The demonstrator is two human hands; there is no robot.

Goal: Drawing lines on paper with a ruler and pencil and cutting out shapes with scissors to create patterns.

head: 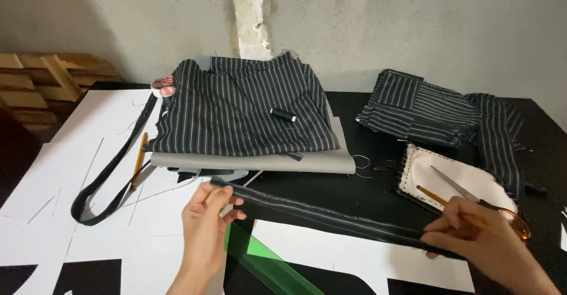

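A long narrow strip of dark pinstriped fabric (331, 215) is stretched across the black table between my two hands. My left hand (207, 227) pinches its left end near the table's middle. My right hand (487, 245) grips its right end at the lower right, just in front of amber-handled scissors (472, 199). The scissors lie on a white pocket-shaped piece with dark stitched edge (422, 174). A green translucent ruler (266, 265) lies under the strip, below my left hand.
A pile of striped fabric over grey cloth (248, 109) sits at the back centre with a black thread spool (283, 115) on top. More striped pieces (425, 109) lie back right. White paper patterns (71, 171), a pencil (139, 159), a dark strap loop (106, 180) and a tape roll (162, 86) are left.
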